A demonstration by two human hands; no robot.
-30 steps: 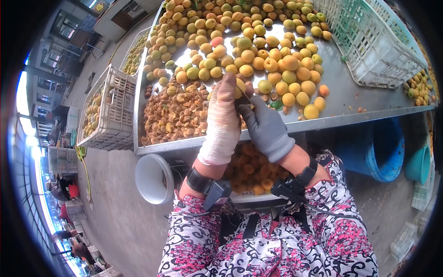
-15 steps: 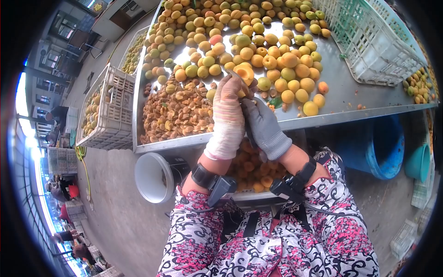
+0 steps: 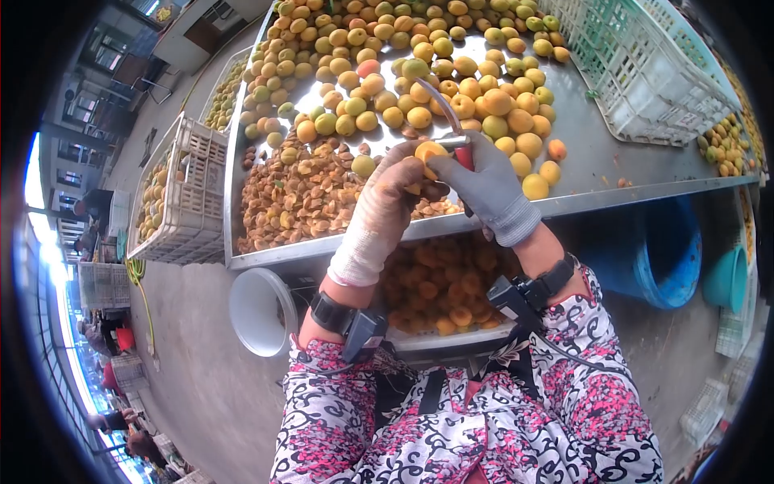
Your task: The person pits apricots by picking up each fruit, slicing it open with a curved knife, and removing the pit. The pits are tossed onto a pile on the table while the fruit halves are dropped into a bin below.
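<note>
My left hand (image 3: 391, 189), in a stained white glove, is closed around a cut apricot (image 3: 430, 151) whose orange flesh faces up. In a grey glove, my right hand (image 3: 488, 185) grips a curved knife (image 3: 443, 105) by its red handle, blade pointing up and away. The right fingertips touch the apricot's side. Both hands are over the front edge of the metal table (image 3: 588, 203). A heap of brown apricot pits (image 3: 310, 198) lies left of them, and whole apricots (image 3: 439, 48) spread beyond. Under the hands, apricot halves (image 3: 443, 282) fill a crate below the table edge.
A white plastic crate (image 3: 645, 89) stands on the table at right. Another crate of apricots (image 3: 181, 189) is at left. A white bucket (image 3: 260, 310) sits below the table, with a blue barrel (image 3: 673, 250) and teal basin (image 3: 726, 282) at right. People work far left.
My hands have moved apart slightly and toward me. The knife has swung out to the right of the apricot, its blade and red handle now showing. The apricot is lower in my left hand.
</note>
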